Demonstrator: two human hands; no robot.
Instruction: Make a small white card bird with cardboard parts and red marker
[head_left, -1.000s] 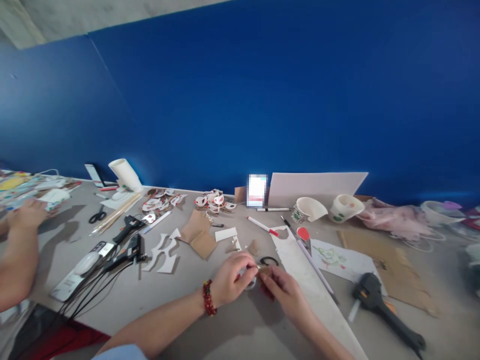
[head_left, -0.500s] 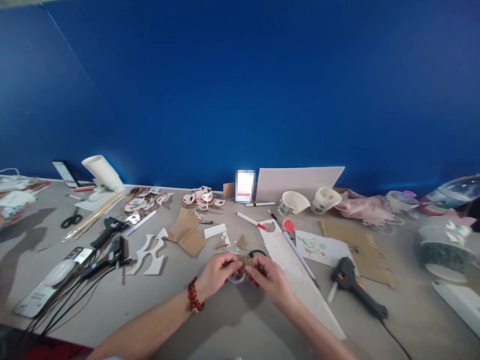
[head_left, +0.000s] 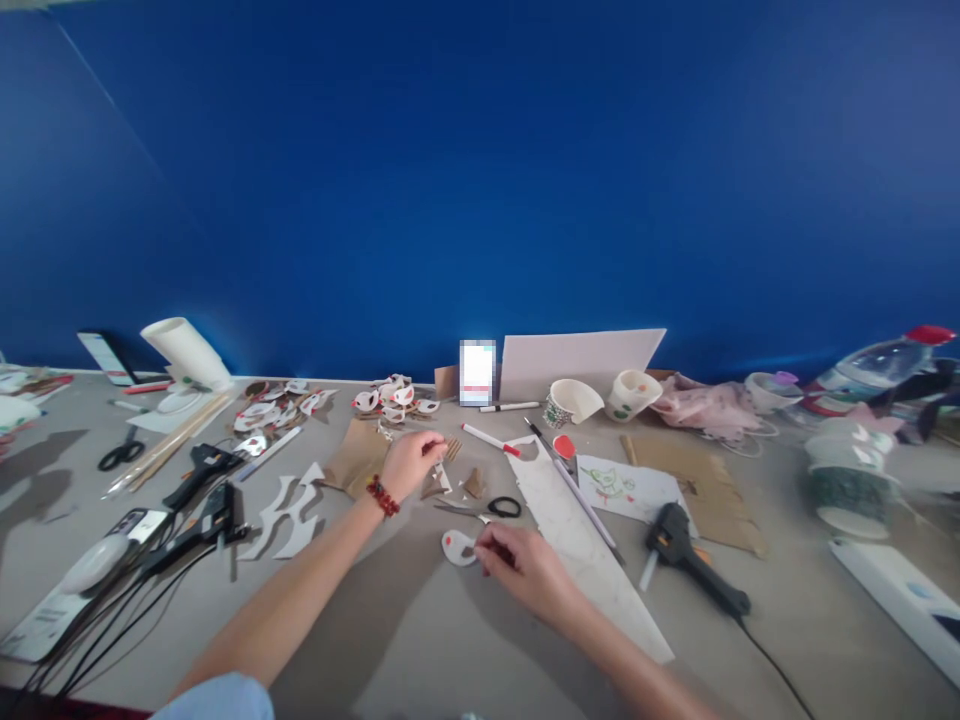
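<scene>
My left hand (head_left: 411,461), with a red bead bracelet at the wrist, reaches forward over the grey table (head_left: 420,640) and pinches a small brown corrugated cardboard piece (head_left: 452,449). My right hand (head_left: 517,568) rests nearer to me, its fingers closed on the edge of a small white cut-out (head_left: 457,547) with a red mark that lies on the table. Black-handled scissors (head_left: 491,508) lie between the two hands. Small brown cardboard scraps (head_left: 472,484) lie just beyond them.
A long white board strip (head_left: 577,540) and a black glue gun (head_left: 686,555) lie to the right. At left are two more glue guns (head_left: 202,495), white letter cut-outs (head_left: 289,505), cables and scissors (head_left: 120,455). Cut paper cups (head_left: 574,400), markers and a bottle (head_left: 874,365) stand by the blue wall.
My hands have parted: the left one moved forward and left with the brown cardboard piece, while the right stayed low with the white cut-out. The camera view shifted slightly right.
</scene>
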